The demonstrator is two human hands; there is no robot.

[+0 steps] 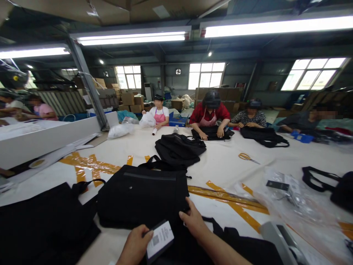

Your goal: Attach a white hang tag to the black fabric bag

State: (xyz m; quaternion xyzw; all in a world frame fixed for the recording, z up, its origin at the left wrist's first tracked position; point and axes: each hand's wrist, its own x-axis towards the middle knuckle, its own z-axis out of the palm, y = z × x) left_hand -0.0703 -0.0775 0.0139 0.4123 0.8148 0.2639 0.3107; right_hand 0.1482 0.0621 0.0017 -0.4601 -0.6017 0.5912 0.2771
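Note:
A black bag [146, 195] with a zip along its upper part lies flat on the table before me. At its lower edge, my left hand [137, 243] pinches a hang tag [160, 240], white with a printed square code over a dark card. My right hand [194, 220] grips the bag's right edge, thumb on top and the other fingers partly hidden. More black fabric lies under both forearms, and I cannot tell where one piece ends and another begins.
Other black bags [179, 147] lie beyond and at the left [41, 221]. Orange-handled scissors [248, 158], clear plastic bags [298, 198] and a grey device [284, 243] are to the right. Several co-workers sit across the table, one in red [209, 114] handling a black bag. Brown tape crosses the tabletop.

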